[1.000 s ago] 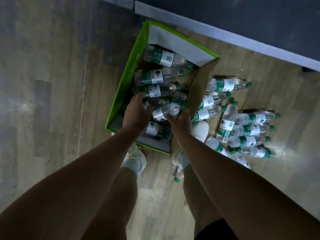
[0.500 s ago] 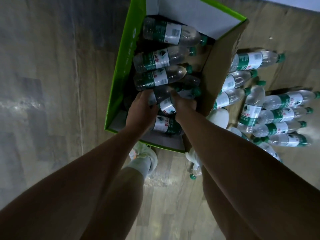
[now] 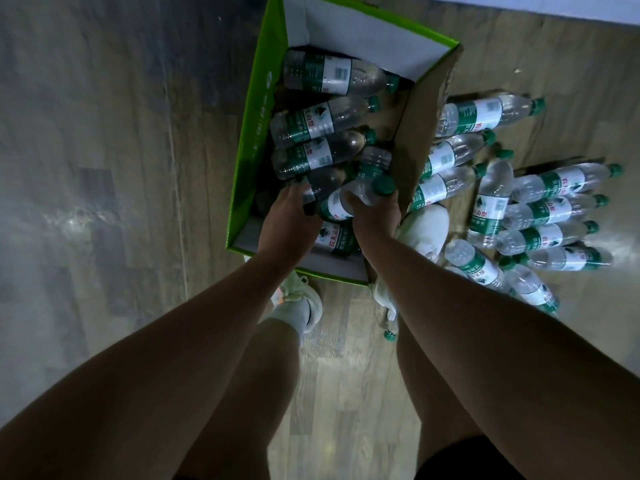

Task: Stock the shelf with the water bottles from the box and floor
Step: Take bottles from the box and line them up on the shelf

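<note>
A green cardboard box (image 3: pixel 249 140) stands open on the wooden floor and holds several clear water bottles with green labels and caps. Both my hands reach into its near end. My left hand (image 3: pixel 289 220) grips a bottle (image 3: pixel 322 183) lying in the box. My right hand (image 3: pixel 375 214) grips another bottle (image 3: pixel 360 192) near its green cap, tilted upward. More bottles lie in the box beyond, such as one by the far wall (image 3: pixel 332 74). Several bottles (image 3: pixel 540 209) lie on the floor to the right of the box. No shelf is in view.
My feet in white shoes stand at the box's near edge, one (image 3: pixel 298 306) left and one (image 3: pixel 424 230) right beside the floor bottles. A single bottle (image 3: pixel 389 327) lies between my legs. A pale baseboard (image 3: pixel 571 5) runs along the top right.
The view has moved closer over the box. My right hand has lifted its bottle so the green cap now points up; my left hand stays on its bottle.
</note>
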Demonstrator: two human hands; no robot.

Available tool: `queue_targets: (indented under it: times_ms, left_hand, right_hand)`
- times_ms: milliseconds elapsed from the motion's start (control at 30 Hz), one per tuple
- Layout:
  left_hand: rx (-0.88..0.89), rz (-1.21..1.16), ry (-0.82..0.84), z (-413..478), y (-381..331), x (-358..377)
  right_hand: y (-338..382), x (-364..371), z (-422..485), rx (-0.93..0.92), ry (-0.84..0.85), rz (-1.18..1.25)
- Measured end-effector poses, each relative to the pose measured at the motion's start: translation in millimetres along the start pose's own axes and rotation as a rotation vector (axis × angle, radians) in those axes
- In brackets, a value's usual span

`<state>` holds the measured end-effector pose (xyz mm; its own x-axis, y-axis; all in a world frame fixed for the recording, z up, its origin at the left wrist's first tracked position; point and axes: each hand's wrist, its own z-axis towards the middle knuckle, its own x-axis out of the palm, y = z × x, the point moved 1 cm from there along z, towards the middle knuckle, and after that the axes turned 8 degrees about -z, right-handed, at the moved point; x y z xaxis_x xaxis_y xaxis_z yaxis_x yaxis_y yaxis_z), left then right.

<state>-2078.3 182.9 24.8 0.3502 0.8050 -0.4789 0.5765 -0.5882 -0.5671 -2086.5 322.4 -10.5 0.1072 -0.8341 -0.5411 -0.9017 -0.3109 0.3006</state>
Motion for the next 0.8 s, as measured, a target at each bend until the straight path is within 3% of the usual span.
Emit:
queue_targets:
  times_ms: [133,300,533,667,800]
  left_hand:
    - [0.029,0.024,0.030,-13,-19,-16]
    - [0.076,0.036,0.065,-29,-42,-19]
    - [0.117,0.121,-0.109,-24,-57,-26]
    - [0.036,-0.017,0.017,-28,-61,-33]
    - [-0.050,-0.343,0.244,-46,-80,-50]
  right_hand:
    - [15,-35,-25,-0.120,-0.054,0.074]
    - [46,-73,-47,-0.242,0.043,0.066]
    - [78,-90,-61,-0.408,0.150,-0.013]
    - [88,-103,-74,-0.433,0.199,-0.036]
    - [91,-123,-97,-0.451,0.399,0.082]
